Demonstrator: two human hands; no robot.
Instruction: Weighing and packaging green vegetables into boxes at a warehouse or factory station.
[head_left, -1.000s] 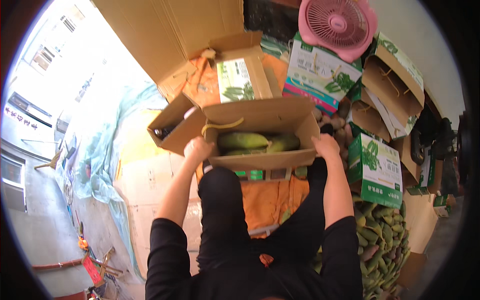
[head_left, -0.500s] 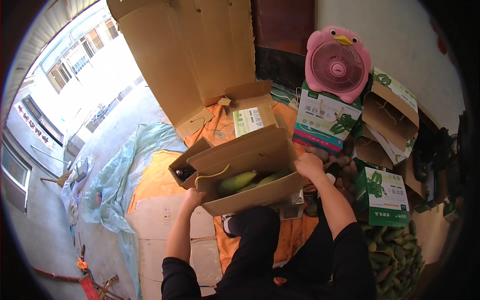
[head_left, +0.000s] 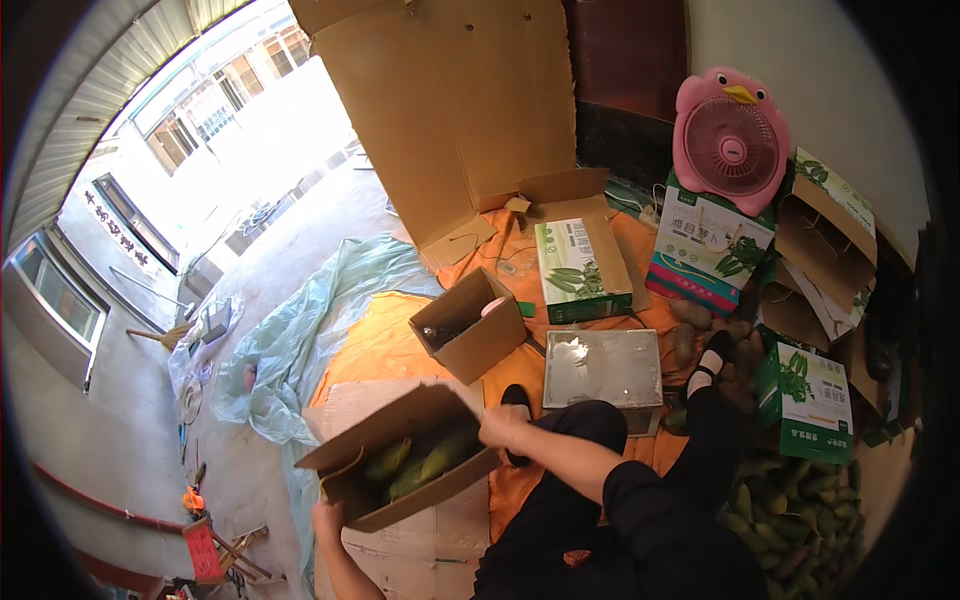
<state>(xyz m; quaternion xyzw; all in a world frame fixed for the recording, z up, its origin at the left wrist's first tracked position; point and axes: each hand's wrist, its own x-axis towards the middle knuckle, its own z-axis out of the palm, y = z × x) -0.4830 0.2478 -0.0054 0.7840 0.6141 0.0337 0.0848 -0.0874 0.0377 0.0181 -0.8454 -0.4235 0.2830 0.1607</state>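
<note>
An open cardboard box [head_left: 425, 503] hangs tilted at the lower middle, with several green radishes [head_left: 412, 468] lying inside. My left hand [head_left: 328, 520] grips its left end at the near corner, fingers partly hidden. My right hand [head_left: 503, 425] is closed on its right end. Beneath the box lies a flattened cardboard sheet [head_left: 372, 405]. Just beyond the held box stands a smaller open box [head_left: 482, 348] with a dark object and a pale pink one in it. To the right of that, a box-shaped thing with a metallic top [head_left: 603, 368] sits near my knee.
A green-and-white carton [head_left: 570, 270] stands on orange sheeting [head_left: 350, 345]. At right are a pink penguin-shaped fan [head_left: 732, 150] on a carton [head_left: 708, 243], further cartons [head_left: 812, 400] and a green radish pile [head_left: 795, 515]. Crumpled blue plastic [head_left: 300, 340] spreads at left.
Both hands have carried the box of radishes left and nearer to me, over the flattened cardboard. The metallic-topped thing and the smaller box now show fully. The view has shifted left.
</note>
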